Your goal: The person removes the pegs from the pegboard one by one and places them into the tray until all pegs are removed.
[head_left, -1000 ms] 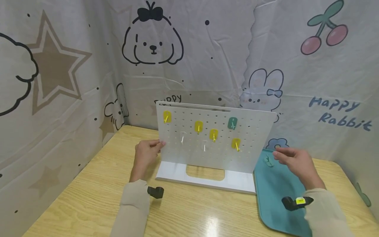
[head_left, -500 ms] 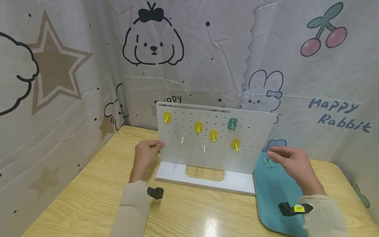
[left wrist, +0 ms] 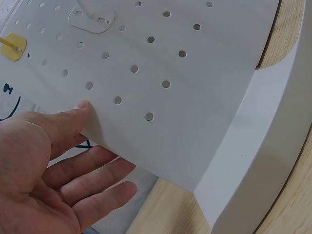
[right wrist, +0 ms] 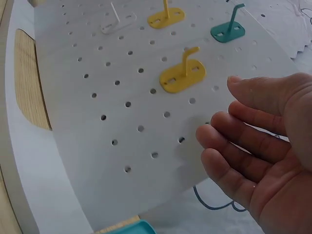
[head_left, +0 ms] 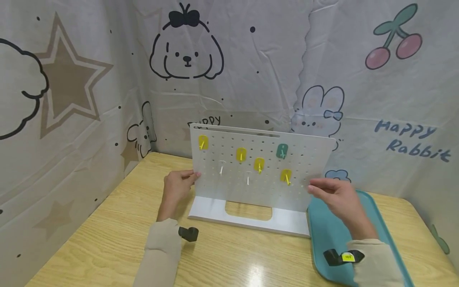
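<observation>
A white pegboard [head_left: 234, 189] stands upright on its base, bearing several yellow hooks [head_left: 203, 142], a green hook [head_left: 281, 150] and two clear hooks [head_left: 222, 167]. My left hand [head_left: 176, 189] holds the board's left edge, the thumb [left wrist: 80, 114] on its front face and the index finger passing behind. At the right edge is my right hand [head_left: 335, 197]. In the right wrist view its loosely bent fingers [right wrist: 226, 168] hold nothing and overlap the board's face, below and right of a yellow hook [right wrist: 183, 76].
A teal tray [head_left: 331, 235] lies right of the board, partly under my right forearm. The wooden table [head_left: 215, 255] extends in front. A printed curtain [head_left: 251, 87] hangs behind and along the left side.
My right hand has moved left from over the tray to the board's right edge. The green hook seen in the tray earlier is now hidden from view. My left hand stays put.
</observation>
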Motion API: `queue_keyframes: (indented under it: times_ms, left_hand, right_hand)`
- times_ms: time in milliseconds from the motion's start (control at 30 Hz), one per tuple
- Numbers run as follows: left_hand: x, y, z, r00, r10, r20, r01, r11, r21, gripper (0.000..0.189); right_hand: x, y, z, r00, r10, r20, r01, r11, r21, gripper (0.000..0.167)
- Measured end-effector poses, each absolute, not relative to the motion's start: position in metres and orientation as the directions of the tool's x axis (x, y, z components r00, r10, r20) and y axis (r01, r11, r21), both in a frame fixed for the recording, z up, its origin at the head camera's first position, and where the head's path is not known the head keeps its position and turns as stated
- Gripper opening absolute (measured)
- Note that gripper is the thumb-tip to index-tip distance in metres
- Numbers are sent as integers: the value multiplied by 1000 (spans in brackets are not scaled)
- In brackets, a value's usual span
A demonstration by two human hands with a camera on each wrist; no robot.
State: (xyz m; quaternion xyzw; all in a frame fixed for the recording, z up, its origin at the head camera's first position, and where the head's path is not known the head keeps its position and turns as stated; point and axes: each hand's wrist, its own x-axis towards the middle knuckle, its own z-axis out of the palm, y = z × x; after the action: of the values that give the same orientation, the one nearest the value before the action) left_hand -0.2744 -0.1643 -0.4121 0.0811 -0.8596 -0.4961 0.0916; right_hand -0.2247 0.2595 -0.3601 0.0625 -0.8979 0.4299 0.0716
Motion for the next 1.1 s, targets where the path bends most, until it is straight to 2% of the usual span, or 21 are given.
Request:
queue_keyframes:
  times_ms: [367,700,1100]
  left_hand:
    - [-275,-165,-413,-970,-226,93,-37,510,859,37]
    - [-275,-167,-414,-969,-207,133,4,528,849,37]
    - [-274,-167,-414,-970,-203,134,7,527,850,37]
  right_hand:
    - [-227,238,-366,-970,-100,221,-238,557,-796,35]
    - [-233,220,-371,-959,-81,271,-268,564,-781,28]
    - [-235,209,-377,-967,-36,252,-226,577,-785,25]
